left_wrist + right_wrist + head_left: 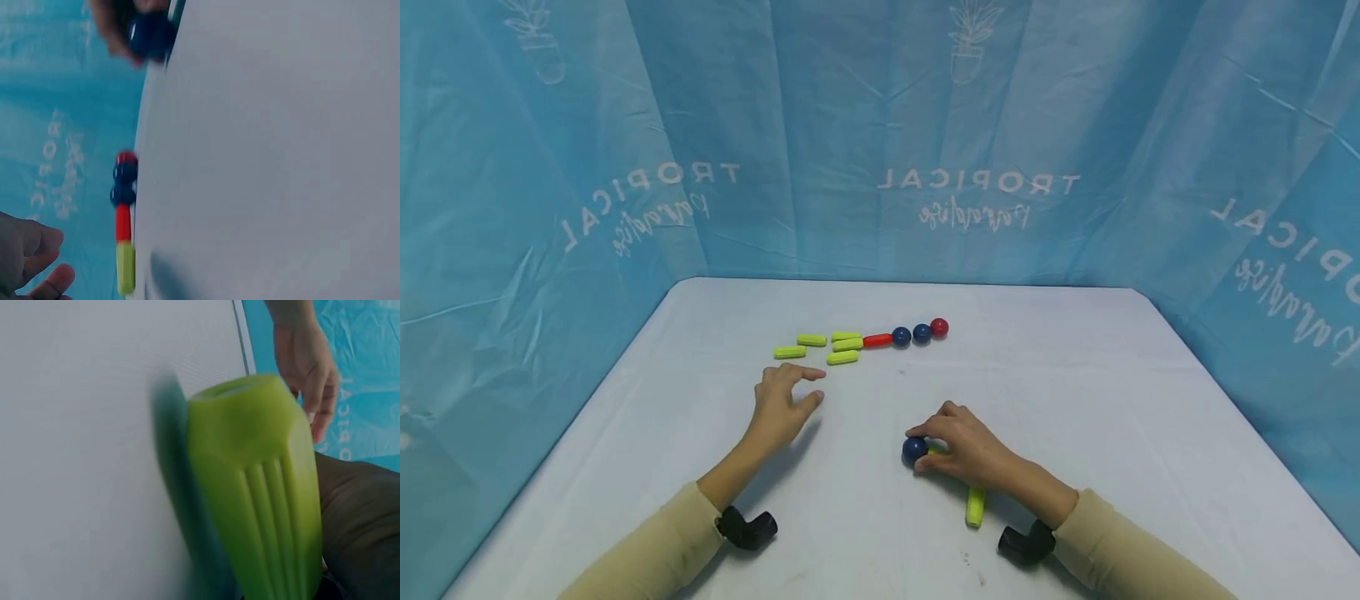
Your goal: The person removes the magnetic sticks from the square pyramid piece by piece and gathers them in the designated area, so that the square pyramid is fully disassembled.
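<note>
My right hand pinches a dark blue ball between thumb and fingers, above the near middle of the table. A yellow-green stick shows behind the ball, partly hidden by the fingers. Another yellow-green stick pokes out below that hand; the right wrist view has a ridged yellow-green stick up close. Whether these sticks join the ball is hidden. My left hand holds nothing, its thumb and forefinger apart, just on the near side of a loose yellow-green stick.
Farther back, a red stick lies in a row with two dark blue balls and a red ball. Several yellow-green sticks lie left of it on the white table. A blue curtain hangs around the table.
</note>
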`<move>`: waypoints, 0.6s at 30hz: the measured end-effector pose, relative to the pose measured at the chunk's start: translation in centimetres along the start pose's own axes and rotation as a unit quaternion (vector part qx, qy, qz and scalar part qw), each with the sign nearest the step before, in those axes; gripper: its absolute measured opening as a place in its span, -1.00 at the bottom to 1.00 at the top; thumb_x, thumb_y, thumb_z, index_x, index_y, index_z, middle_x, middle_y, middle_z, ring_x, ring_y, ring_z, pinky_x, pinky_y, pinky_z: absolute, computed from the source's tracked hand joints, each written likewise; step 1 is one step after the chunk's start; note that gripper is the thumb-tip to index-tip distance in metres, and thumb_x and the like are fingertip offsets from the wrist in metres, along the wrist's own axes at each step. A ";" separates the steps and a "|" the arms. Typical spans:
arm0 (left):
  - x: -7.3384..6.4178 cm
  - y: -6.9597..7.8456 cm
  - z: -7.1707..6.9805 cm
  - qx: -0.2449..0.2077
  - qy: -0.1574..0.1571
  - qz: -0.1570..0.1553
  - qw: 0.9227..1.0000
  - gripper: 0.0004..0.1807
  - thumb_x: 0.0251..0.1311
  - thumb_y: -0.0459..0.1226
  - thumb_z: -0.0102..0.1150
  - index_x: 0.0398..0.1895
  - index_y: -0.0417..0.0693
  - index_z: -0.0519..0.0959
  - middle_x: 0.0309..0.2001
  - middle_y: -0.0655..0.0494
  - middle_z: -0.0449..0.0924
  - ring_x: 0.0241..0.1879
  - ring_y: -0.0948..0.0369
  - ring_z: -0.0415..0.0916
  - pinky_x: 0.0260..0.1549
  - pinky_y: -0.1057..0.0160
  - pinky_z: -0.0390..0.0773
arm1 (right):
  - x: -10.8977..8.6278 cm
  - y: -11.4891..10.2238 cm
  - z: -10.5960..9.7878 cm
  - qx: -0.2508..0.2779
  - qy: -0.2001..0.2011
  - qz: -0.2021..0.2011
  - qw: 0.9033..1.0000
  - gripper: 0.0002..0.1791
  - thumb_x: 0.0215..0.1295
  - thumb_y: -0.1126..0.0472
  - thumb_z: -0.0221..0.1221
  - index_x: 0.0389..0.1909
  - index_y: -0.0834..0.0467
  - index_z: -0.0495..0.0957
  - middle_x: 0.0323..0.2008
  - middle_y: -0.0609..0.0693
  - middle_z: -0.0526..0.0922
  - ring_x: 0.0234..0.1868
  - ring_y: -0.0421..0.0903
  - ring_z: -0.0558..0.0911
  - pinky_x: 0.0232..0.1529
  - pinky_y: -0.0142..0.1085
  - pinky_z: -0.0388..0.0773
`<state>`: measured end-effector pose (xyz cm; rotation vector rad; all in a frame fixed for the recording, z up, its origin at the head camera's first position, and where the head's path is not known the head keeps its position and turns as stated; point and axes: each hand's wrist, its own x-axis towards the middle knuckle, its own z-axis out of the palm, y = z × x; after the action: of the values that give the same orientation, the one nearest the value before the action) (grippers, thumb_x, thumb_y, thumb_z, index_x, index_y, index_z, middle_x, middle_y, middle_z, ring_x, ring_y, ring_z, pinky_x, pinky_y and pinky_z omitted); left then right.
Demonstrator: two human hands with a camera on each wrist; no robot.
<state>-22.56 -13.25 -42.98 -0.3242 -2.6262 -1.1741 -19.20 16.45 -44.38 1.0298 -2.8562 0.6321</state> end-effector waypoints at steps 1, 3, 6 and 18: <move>-0.7 0.5 0.2 -0.010 -0.006 0.003 1.000 -0.70 0.11 -0.31 0.22 -0.05 -0.06 0.60 -0.03 -0.03 0.55 0.04 0.03 0.25 0.02 -0.03 0.09 | 0.1 -0.1 0.0 0.000 -0.004 -0.003 1.000 -0.50 0.05 -0.12 0.31 0.06 -0.10 0.59 -0.12 -0.26 0.68 -0.16 -0.32 0.33 -0.17 -0.41 0.34; -1.9 1.4 0.7 -0.029 -0.016 0.012 0.999 -0.70 0.09 -0.33 0.24 -0.06 -0.05 0.61 -0.07 0.01 0.57 0.00 0.03 0.26 0.01 -0.01 0.10 | 0.4 -0.1 0.1 -0.003 -0.011 -0.012 1.000 -0.50 0.05 -0.14 0.31 0.06 -0.12 0.58 -0.12 -0.28 0.68 -0.17 -0.32 0.33 -0.16 -0.41 0.33; -3.5 2.4 1.3 -0.050 -0.032 0.017 0.998 -0.71 0.08 -0.33 0.26 -0.09 -0.02 0.62 -0.09 0.09 0.59 -0.02 0.08 0.29 0.00 0.03 0.14 | 0.6 -0.2 0.1 -0.008 -0.017 -0.027 0.999 -0.50 0.06 -0.14 0.30 0.06 -0.12 0.58 -0.12 -0.29 0.68 -0.17 -0.32 0.34 -0.15 -0.39 0.32; -5.8 3.7 2.8 -0.079 -0.073 0.010 0.994 -0.71 0.04 -0.34 0.31 -0.12 0.05 0.63 -0.15 0.30 0.60 -0.01 0.24 0.29 0.06 0.04 0.15 | -1.6 -0.7 -1.0 -0.042 0.023 0.034 0.998 -0.48 -0.04 -0.09 0.39 -0.01 -0.01 0.61 -0.15 -0.19 0.70 -0.15 -0.24 0.38 -0.13 -0.26 0.27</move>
<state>-16.29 -9.32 -44.00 -0.4807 -2.6499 -1.4050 -17.62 17.27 -43.47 0.8984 -2.8611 0.5286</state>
